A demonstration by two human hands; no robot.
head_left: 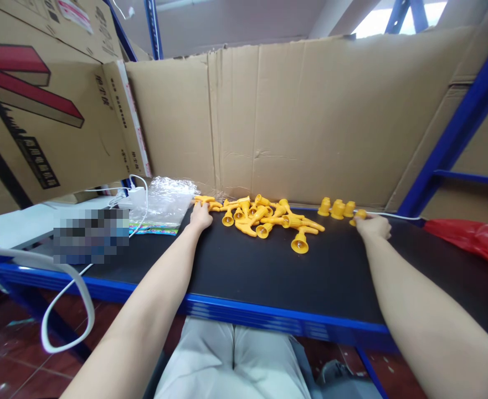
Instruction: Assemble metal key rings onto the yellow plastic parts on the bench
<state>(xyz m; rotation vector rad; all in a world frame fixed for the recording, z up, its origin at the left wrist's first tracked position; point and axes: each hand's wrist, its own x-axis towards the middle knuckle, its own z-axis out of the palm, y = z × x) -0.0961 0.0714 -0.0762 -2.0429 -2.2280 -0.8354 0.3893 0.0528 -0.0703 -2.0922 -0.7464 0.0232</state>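
My left hand (201, 216) is closed on a yellow plastic handle (204, 199) at the left end of the pile; its fingertips are partly hidden. My right hand (375, 227) pinches a yellow bell-shaped cup (359, 215) near the back right of the black table top. Just left of that cup, several more yellow cups (337, 209) stand in a short row, mouth down. Between my hands lies a loose pile of yellow toy hand bells (258, 215) with handles attached. One hand bell (300, 241) lies nearest the front, its open mouth facing me.
Clear plastic wrap (167, 199) lies left of the pile, with a white cable (144, 208) beside it. A cardboard wall (310, 127) closes off the back. Red plastic (468, 235) rests at the right, near a blue metal post (455, 127). A large carton (73, 138) stands at the left.
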